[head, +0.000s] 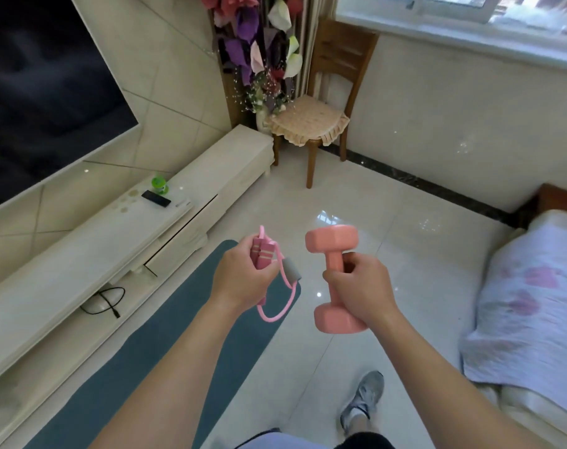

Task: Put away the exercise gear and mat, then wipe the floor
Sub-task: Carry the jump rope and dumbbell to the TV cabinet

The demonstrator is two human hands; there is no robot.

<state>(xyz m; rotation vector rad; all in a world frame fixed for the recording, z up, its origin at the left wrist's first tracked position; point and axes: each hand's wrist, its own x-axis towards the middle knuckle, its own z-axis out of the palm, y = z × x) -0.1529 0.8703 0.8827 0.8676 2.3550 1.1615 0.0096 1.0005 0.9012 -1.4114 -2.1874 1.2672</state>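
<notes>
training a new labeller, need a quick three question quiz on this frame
1. True or false: the right hand grips the pink dumbbell.
2. The teal mat is: A) rolled up, B) spread flat on the floor, C) draped over the chair.
3. The left hand holds a pink resistance tube. What colour is its foam grip?

Key: 1 true; 2 B; 3 grey.

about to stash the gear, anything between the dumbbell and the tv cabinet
Only the left grip, holding the pink band, sits between the dumbbell in the right grip and the cabinet; the blue mat lies flat on the floor below. Nothing else visible blocks the way.
</notes>
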